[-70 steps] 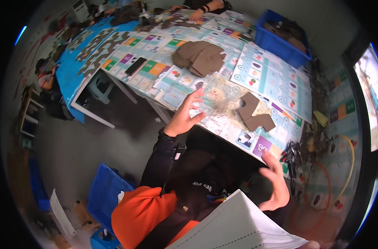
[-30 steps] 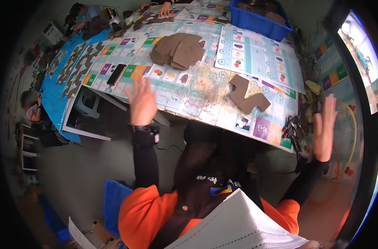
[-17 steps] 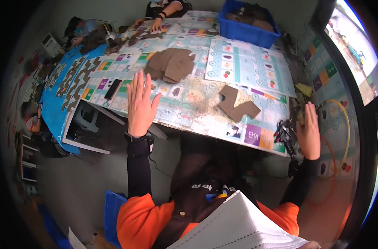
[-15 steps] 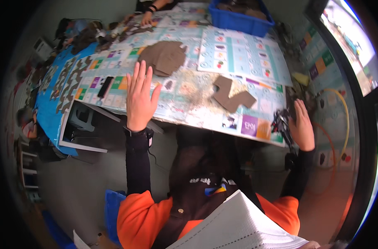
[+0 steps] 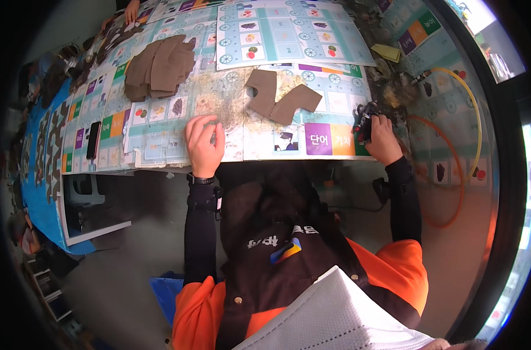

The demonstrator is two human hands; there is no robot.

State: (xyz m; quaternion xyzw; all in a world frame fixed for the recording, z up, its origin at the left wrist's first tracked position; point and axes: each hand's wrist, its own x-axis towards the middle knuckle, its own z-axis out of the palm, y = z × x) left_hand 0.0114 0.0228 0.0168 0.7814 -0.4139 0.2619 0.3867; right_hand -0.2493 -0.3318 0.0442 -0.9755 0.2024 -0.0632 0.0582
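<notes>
My left hand (image 5: 204, 144) hovers at the near edge of the table, fingers loosely bent and thumb apart, with nothing in it. At the table's right front corner, my right hand (image 5: 384, 140) has its fingers curled over a small black tool (image 5: 365, 121); the hand hides part of the tool, so its exact kind is unclear. Between the hands, a little farther in, lie flat brown cut pieces (image 5: 281, 99) forming a V shape. Farther left, a pile of brown cut pieces (image 5: 160, 67) rests on the table, overlapping one another.
The table (image 5: 218, 153) is covered with printed picture sheets and stained in the middle. A black phone-like object (image 5: 93, 140) lies at left. A yellow hose (image 5: 477, 116) and an orange hose (image 5: 461, 192) hang at right. Another person's hand (image 5: 132, 11) works at the far left.
My left hand has come down toward the table edge, its straight fingers now bent. My right hand, flat and spread before, has closed on the black tool. The whole view has shifted.
</notes>
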